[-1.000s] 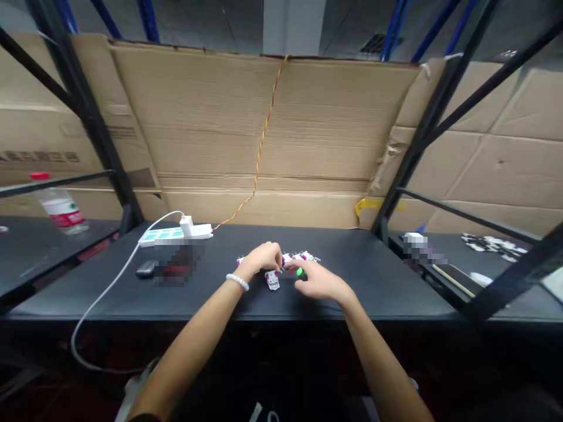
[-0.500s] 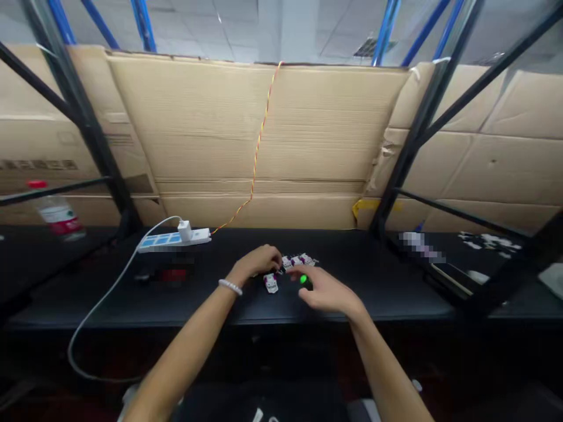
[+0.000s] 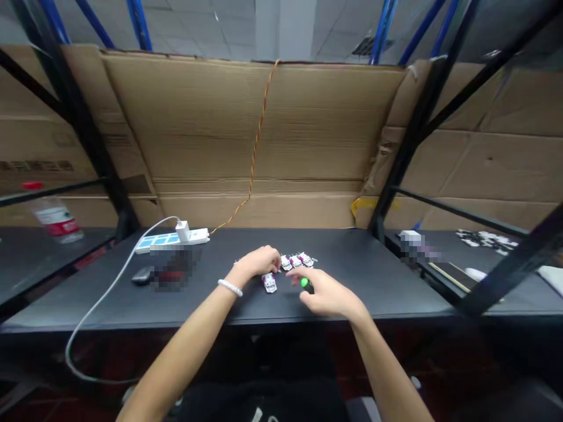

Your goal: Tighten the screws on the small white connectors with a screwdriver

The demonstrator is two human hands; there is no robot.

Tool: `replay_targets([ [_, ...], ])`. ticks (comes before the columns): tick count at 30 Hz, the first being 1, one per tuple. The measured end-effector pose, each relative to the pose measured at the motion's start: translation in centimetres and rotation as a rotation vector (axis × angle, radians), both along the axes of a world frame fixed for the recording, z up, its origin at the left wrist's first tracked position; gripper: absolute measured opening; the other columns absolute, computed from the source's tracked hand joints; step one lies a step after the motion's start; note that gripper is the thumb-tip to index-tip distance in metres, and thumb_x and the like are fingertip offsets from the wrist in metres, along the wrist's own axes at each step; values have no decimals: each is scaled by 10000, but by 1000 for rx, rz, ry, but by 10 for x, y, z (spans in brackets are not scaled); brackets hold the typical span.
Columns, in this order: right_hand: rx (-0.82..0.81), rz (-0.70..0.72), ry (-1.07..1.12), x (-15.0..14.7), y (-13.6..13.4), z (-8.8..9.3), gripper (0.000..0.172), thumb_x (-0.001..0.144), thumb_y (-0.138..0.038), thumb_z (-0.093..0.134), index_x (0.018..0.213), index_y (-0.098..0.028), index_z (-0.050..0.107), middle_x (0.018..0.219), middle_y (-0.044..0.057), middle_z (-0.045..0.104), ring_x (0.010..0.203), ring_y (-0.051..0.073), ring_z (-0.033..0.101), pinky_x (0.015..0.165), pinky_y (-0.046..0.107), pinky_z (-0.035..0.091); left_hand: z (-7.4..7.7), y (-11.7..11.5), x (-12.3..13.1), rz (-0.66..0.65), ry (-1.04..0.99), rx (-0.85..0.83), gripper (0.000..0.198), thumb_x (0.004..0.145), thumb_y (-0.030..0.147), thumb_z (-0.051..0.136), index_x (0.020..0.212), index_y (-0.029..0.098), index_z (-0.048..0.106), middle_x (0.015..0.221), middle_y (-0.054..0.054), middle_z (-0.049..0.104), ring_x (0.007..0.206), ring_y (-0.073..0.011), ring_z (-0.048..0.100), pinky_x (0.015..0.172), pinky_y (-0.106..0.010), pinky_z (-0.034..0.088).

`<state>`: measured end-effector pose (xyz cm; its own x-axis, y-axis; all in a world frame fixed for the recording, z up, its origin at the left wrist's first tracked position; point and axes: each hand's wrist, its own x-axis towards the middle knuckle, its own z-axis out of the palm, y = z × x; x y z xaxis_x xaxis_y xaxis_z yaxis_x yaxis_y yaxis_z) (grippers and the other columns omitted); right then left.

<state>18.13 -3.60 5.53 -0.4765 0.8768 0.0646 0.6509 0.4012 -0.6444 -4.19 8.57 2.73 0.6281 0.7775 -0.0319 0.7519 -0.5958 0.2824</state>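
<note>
My left hand (image 3: 257, 262), with a white bead bracelet on the wrist, rests curled on the black table (image 3: 360, 281) over the left end of a row of small white-and-magenta modules (image 3: 298, 260). One more such module (image 3: 268, 282) lies loose just in front of that hand. My right hand (image 3: 325, 293) sits to the right, fingers curled round a small black part with a glowing green light (image 3: 304, 282). What the left fingers press or hold is hidden.
A white power strip (image 3: 171, 238) with a plugged charger and white cable lies at the back left, near a dark mouse-like object (image 3: 141, 275). Cardboard sheets (image 3: 264, 135) wall the back, with a red-yellow wire (image 3: 256, 140) hanging down. A water bottle (image 3: 53, 215) stands far left; black frame struts flank the table.
My right hand has drawn back slightly toward me and to the right with the green-lit part. My left hand stays on the module row.
</note>
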Motion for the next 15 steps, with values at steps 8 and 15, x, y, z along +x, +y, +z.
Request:
replay_targets([
  [8,4,-2,-11,1,-1,-4,599,777,-77,600,1352,-213,694,1227,84,755,1094,256,690,1020,372,512,-2,-1,-5,-72,12,44,224,740,57,683,856,196,814,840,-57,786,763,-198,686,730,-250,494],
  [15,5,-19,-5,0,-4,-1,579,780,-58,600,1328,-207,712,1188,83,765,1033,246,702,956,349,528,-3,0,-8,-114,-20,55,244,664,14,646,814,180,743,734,-5,698,679,-170,595,612,-253,394],
])
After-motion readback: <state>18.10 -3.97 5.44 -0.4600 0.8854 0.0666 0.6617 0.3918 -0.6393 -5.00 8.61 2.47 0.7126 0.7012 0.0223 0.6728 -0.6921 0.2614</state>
